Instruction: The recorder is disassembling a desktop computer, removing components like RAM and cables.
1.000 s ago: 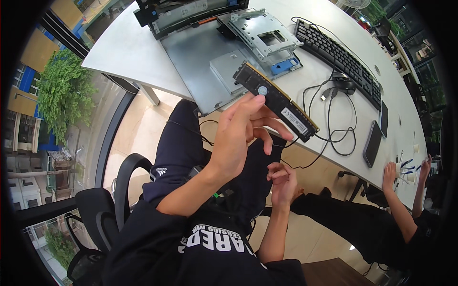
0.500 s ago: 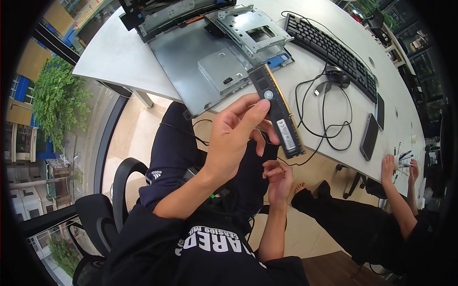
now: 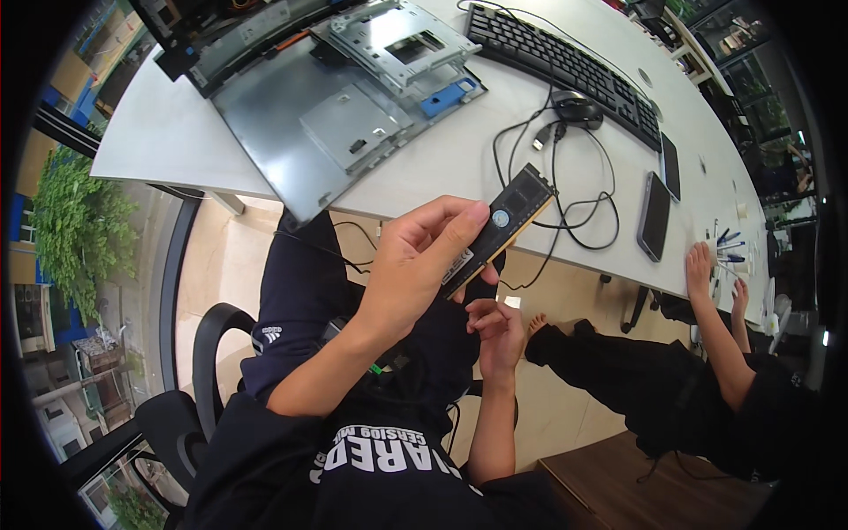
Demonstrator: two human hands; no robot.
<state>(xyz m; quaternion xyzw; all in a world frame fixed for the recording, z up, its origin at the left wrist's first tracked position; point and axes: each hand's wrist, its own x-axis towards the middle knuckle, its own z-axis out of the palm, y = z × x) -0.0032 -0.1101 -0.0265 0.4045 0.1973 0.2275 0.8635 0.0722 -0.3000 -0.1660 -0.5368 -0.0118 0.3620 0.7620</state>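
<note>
A memory module (image 3: 515, 208), a dark stick with gold contacts along one edge, a round sticker and a white label, is pinched between thumb and fingers of my left hand (image 3: 415, 261). It is held tilted above the table's near edge, its upper end pointing away to the right. Just below its lower end is my right hand (image 3: 499, 340), its fingers loosely bent and nothing visible in them. Beyond my left hand lies an opened computer case (image 3: 309, 132) of bare metal, with a drive bracket and a blue latch (image 3: 449, 97).
On the white table (image 3: 146, 146) are a black keyboard (image 3: 565, 66), a mouse (image 3: 579, 108) with looped cables, and two phones, the nearer one (image 3: 654, 216) dark. At the right, another person's hands (image 3: 700, 269) rest near a cup of pens. A chair armrest (image 3: 209, 362) stands left of me.
My left hand has turned the memory module, so its upper end now leans right and its label end sits nearer my palm. The whole view has shifted, moving the table leftward and up.
</note>
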